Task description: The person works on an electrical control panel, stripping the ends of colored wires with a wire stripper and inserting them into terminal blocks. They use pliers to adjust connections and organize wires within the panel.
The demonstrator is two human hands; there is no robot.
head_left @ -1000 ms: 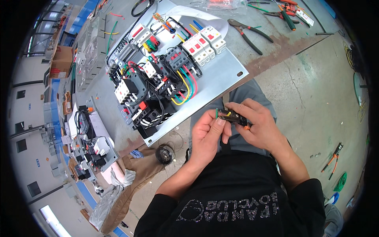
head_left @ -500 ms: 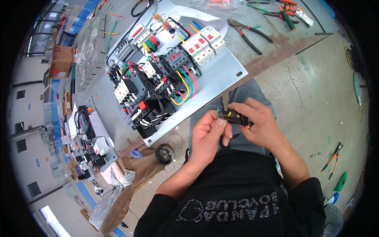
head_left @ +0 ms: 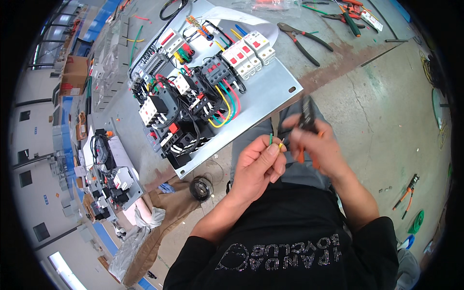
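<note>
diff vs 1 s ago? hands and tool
The right hand has pulled the orange-handled pliers up and away from the green wire, which they gripped before. The left hand still pinches that wire, now upright with a yellow tip beside it. The wired metal panel has not moved.

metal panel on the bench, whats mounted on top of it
On the metal panel: white breakers, black contactors and yellow, green and red wires. The plate beneath the contactors is covered by them and by tangled black wiring.

black top, studded lettering on chest | long sleeves pushed up | grey trousers
</note>
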